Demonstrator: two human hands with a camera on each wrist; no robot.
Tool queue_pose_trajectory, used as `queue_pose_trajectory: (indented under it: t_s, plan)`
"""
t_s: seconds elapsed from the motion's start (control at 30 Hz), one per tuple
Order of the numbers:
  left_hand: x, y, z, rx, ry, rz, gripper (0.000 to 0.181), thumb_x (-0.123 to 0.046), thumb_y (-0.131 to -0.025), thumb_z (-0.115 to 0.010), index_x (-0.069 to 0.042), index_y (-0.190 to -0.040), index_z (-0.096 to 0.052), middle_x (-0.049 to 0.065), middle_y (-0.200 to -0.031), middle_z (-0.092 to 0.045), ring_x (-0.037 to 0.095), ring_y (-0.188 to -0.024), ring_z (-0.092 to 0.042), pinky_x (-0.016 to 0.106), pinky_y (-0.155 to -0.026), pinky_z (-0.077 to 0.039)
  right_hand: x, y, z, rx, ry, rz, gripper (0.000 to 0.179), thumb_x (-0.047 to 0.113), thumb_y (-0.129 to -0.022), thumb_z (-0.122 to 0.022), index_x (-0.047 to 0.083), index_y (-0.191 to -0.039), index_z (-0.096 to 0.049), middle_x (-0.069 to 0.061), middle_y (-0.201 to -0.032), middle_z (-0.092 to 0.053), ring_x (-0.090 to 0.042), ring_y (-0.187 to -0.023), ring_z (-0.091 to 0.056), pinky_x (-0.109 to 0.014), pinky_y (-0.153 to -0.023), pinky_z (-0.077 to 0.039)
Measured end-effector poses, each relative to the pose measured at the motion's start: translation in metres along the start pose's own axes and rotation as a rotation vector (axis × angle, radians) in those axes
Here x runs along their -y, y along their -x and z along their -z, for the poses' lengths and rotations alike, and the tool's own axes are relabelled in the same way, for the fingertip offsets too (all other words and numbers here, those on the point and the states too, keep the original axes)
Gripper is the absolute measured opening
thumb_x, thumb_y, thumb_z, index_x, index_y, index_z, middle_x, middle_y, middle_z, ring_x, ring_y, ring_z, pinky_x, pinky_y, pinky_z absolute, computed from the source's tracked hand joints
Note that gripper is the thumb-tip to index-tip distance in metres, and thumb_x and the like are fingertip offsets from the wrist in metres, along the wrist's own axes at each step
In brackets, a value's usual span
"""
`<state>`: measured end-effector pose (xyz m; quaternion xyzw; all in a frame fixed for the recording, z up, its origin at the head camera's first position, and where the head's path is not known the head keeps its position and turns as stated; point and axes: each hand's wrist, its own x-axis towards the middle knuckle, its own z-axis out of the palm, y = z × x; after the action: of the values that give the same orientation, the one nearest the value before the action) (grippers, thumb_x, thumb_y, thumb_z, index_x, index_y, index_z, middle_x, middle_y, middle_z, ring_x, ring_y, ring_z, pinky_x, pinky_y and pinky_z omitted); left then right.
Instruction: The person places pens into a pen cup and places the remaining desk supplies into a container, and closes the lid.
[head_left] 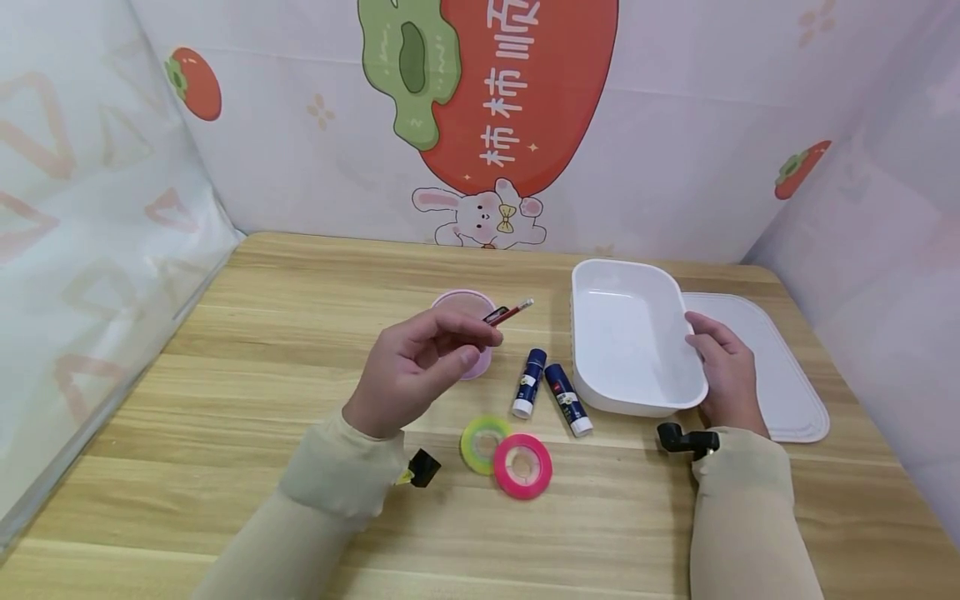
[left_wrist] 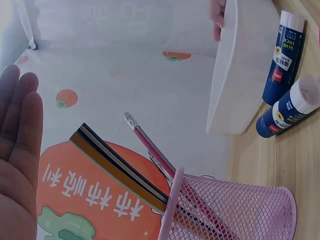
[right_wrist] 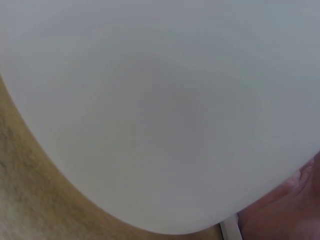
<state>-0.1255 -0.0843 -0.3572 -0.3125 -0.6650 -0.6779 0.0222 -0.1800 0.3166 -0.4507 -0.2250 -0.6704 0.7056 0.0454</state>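
My left hand (head_left: pixel 423 362) hovers over a pink mesh pencil cup (left_wrist: pixel 237 207), partly covering it in the head view. Its fingers (left_wrist: pixel 27 135) extend apart from the cup's contents in the left wrist view. A red pencil (left_wrist: pixel 150 145) with an eraser tip leans out of the cup, beside flat brown and dark sticks (left_wrist: pixel 117 167). On the right, a deep white plastic box (head_left: pixel 633 333) stands with its inside facing up. My right hand (head_left: pixel 726 371) grips its right wall, fingertips at the rim. The box's side fills most of the right wrist view.
Two blue glue sticks (head_left: pixel 529 383) lie between cup and box. A green tape roll (head_left: pixel 476 458) and a pink tape roll (head_left: pixel 542 467) overlap nearer the front. A white lid (head_left: pixel 783 383) lies right of the box. Printed cloth (head_left: pixel 675 150) walls off the table's back and sides.
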Motion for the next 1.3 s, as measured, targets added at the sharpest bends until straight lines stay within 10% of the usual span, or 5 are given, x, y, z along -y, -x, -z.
queue_pose_trajectory:
  t_s: [0.53,1.03,1.3]
  plan:
    - [0.015,-0.002,-0.004,0.343,-0.155,0.241,0.031,-0.015,-0.094,-0.071,-0.014,-0.125,-0.07,-0.005,-0.126,-0.066,0.015,-0.112,-0.061,0.038,-0.099,-0.053,-0.002,-0.004,0.0,0.0,-0.036,-0.018,0.042,0.021,-0.103,-0.055,0.02,-0.145,-0.056,0.001,-0.157,-0.041,-0.018,-0.142,-0.039,-0.01,-0.079,-0.053]
    - [0.059,-0.003,-0.008,0.394,-0.228,0.509,0.04,-0.023,-0.094,-0.074,-0.009,-0.13,-0.066,0.007,-0.127,-0.064,0.02,-0.116,-0.061,0.031,-0.101,-0.052,-0.002,-0.005,-0.002,0.003,-0.063,0.011,0.041,0.018,-0.102,-0.057,0.017,-0.143,-0.058,-0.001,-0.155,-0.043,-0.017,-0.141,-0.04,-0.011,-0.082,-0.053]
    - [0.075,-0.001,-0.005,0.439,-0.348,0.602,0.029,-0.02,-0.091,-0.077,-0.007,-0.114,-0.068,-0.003,-0.096,-0.069,0.014,-0.091,-0.064,0.028,-0.087,-0.056,-0.002,-0.004,-0.001,0.007,-0.059,0.026,0.041,0.018,-0.102,-0.056,0.016,-0.143,-0.058,-0.002,-0.155,-0.043,-0.017,-0.14,-0.041,-0.01,-0.081,-0.053]
